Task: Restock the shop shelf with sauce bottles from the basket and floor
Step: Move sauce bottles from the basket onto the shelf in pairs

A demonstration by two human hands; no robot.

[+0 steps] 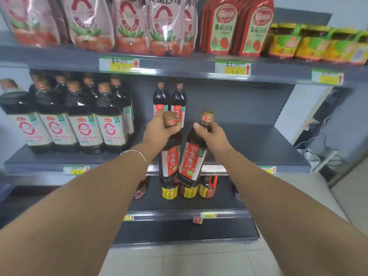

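Observation:
My left hand [157, 131] grips the neck of a dark sauce bottle with a red label [170, 156]. My right hand [214, 136] grips the neck of a second, matching bottle [192, 162]. Both bottles hang side by side in the air, just in front of the edge of the middle shelf [258, 144]. Two more of the same bottles [169, 100] stand upright at the back of that shelf, right behind my hands. The basket is out of view.
Several large dark bottles with white labels [79, 120] fill the middle shelf's left side. Red pouches [235, 26] and yellow jars [314, 42] line the top shelf. Small jars [189, 191] sit on the lower shelf. Cables [318, 154] lie on the floor at right.

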